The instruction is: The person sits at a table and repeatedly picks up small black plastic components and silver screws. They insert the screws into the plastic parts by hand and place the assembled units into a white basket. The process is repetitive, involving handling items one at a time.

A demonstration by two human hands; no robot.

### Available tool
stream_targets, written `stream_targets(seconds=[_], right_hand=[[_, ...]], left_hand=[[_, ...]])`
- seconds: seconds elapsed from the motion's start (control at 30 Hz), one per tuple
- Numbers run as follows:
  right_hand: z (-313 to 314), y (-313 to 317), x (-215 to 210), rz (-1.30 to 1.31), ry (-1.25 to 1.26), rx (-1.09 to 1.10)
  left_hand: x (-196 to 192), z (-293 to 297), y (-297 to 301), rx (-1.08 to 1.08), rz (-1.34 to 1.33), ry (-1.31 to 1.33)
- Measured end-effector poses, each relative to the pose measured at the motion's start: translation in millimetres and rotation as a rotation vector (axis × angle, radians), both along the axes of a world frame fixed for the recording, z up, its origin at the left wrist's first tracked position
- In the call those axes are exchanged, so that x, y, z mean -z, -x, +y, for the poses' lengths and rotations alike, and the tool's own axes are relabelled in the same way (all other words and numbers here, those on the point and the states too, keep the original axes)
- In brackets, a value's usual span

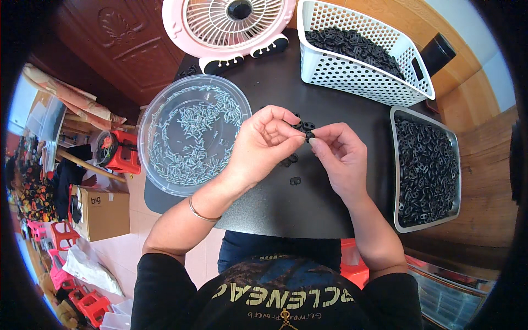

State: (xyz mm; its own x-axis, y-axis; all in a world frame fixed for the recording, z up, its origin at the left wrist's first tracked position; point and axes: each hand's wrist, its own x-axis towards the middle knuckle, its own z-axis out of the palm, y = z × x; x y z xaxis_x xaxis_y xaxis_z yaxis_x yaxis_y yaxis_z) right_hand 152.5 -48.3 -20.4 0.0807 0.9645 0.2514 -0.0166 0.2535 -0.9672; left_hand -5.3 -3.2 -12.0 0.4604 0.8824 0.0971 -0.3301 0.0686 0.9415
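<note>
My left hand [263,144] and my right hand [342,158] meet over the middle of the black table [275,212]. Thumb and fingers of both are pinched on one small black plastic piece [309,134], which looks like a cord lock part; the fingertips cover most of it. More black two-hole pieces lie just beyond and under my left hand, partly hidden by it. One loose black piece [295,181] rests on the table between my wrists. Beside my left forearm stands a round clear tub [147,157] with many small silvery metal pieces, perhaps springs.
A grey tray [397,212] full of black two-hole pieces sits at the right edge. Behind it stands a white perforated basket [352,82] holding more black parts. A pink fan [175,25] is at the back left. Stools and a cardboard box [104,214] occupy the floor at left.
</note>
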Motion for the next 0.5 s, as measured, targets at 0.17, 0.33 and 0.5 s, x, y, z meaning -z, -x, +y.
stream_targets(seconds=[0.17,0.33,0.5], right_hand=[[-0.8,4.8,-1.8,0.095,0.077,-0.007],[1.5,1.6,-1.1,0.102,0.085,-0.011],[1.9,1.4,-0.4,0.123,0.018,0.004]], left_hand=[[-0.4,-3.6,-1.8,-0.067,0.112,-0.134],[-2.8,-0.6,-3.9,-0.07,0.068,-0.119],[-3.1,2.3,0.0,0.033,0.153,-0.042]])
